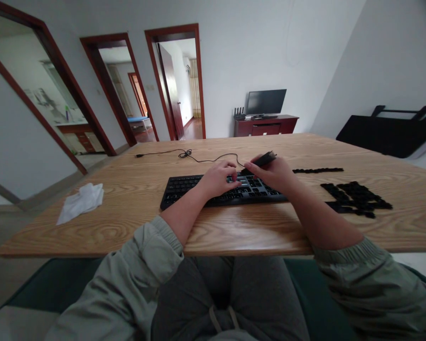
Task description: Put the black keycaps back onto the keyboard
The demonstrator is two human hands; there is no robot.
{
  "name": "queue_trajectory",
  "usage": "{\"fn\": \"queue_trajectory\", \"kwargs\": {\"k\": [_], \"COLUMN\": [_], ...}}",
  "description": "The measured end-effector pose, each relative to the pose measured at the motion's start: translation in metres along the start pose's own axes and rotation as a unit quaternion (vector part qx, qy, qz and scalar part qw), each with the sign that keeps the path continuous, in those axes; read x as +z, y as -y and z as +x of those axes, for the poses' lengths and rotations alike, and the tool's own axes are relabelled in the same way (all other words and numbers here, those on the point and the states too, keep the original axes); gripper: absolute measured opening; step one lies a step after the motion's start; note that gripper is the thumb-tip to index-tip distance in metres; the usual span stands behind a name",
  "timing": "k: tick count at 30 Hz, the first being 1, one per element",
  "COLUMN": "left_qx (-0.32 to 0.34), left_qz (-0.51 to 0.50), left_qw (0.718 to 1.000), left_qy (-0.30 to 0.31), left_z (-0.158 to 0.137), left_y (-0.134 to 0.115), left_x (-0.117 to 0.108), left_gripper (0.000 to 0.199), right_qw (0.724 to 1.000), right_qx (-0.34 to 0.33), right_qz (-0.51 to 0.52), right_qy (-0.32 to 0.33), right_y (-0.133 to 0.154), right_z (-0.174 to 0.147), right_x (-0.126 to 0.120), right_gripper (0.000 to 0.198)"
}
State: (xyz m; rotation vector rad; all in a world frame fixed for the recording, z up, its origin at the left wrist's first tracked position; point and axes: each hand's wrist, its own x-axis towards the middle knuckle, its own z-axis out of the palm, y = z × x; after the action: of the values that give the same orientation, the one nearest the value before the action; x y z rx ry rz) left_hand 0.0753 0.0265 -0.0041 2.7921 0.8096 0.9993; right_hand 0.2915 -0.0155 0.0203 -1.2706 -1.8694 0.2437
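A black keyboard [184, 187] lies on the wooden table before me. Many keycaps are off its middle and right part, where a greyer base shows. My left hand [218, 179] rests over the middle of the keyboard, thumb and forefinger apart, with nothing visible between them. In my right hand [273, 171] is a slim black tool [266, 158], held like a pen and tilted, its lower tip near the upper keys. The tool's exact kind is unclear. Loose black keycaps [357, 195] lie in a cluster to the right, and more form a thin row [317, 170] behind them.
The keyboard's cable [208, 160] runs left across the table [128, 237], partly coiled, to its plug [139, 156]. A crumpled white tissue [81, 201] lies at the left. Beyond the table stand a red-brown cabinet [241, 128] with a television [266, 102] and a black folded item [383, 135].
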Motion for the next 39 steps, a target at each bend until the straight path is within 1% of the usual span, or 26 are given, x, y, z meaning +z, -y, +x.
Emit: {"fn": "queue_trajectory", "kwargs": {"k": [3, 7, 10, 15, 19, 24, 29, 32, 34, 37, 39], "left_qx": [-0.003, -0.002, 0.005, 0.009, 0.011, 0.019, 0.031, 0.042, 0.049, 0.051, 0.047], "left_qz": [0.040, 0.070, 0.075, 0.080, 0.074, 0.079, 0.109, 0.126, 0.129, 0.134, 0.139], "left_qw": [0.999, 0.996, 0.995, 0.994, 0.995, 0.995, 0.992, 0.989, 0.988, 0.987, 0.986], "left_qy": [0.032, 0.058, 0.061, 0.070, 0.068, 0.064, 0.054, 0.061, 0.064, 0.070, 0.075], "left_z": [0.000, 0.000, 0.000, -0.001, -0.001, -0.001, 0.001, 0.003, 0.004, 0.004, 0.004], "left_y": [0.002, 0.004, 0.004, 0.003, 0.003, 0.004, 0.004, 0.003, 0.002, 0.000, -0.002], "left_x": [0.005, 0.011, 0.011, 0.009, 0.008, 0.009, 0.013, 0.015, 0.017, 0.017, 0.018], "left_gripper": [0.010, 0.014, 0.013, 0.015, 0.015, 0.013, 0.015, 0.015, 0.015, 0.016, 0.017], "right_qw": [0.999, 0.999, 0.999, 0.998, 0.998, 0.999, 0.996, 0.993, 0.994, 0.999, 1.000], "right_qx": [0.014, 0.010, 0.004, 0.018, 0.012, 0.006, 0.044, 0.077, 0.078, 0.037, 0.015], "right_qz": [-0.027, -0.039, -0.046, -0.055, -0.058, -0.041, -0.071, -0.094, -0.081, -0.031, -0.018], "right_qy": [0.012, 0.025, 0.028, 0.023, 0.022, 0.033, 0.018, 0.004, 0.000, 0.010, 0.021], "right_y": [-0.003, -0.003, -0.002, -0.005, -0.006, -0.008, -0.011, -0.013, -0.014, -0.011, -0.010], "right_z": [-0.001, 0.000, 0.000, 0.000, 0.000, -0.002, -0.004, -0.004, -0.004, -0.008, -0.013], "right_x": [0.002, 0.005, 0.007, 0.009, 0.009, 0.009, 0.008, 0.009, 0.009, 0.009, 0.007], "right_gripper": [0.044, 0.044, 0.043, 0.045, 0.047, 0.050, 0.051, 0.052, 0.048, 0.035, 0.027]}}
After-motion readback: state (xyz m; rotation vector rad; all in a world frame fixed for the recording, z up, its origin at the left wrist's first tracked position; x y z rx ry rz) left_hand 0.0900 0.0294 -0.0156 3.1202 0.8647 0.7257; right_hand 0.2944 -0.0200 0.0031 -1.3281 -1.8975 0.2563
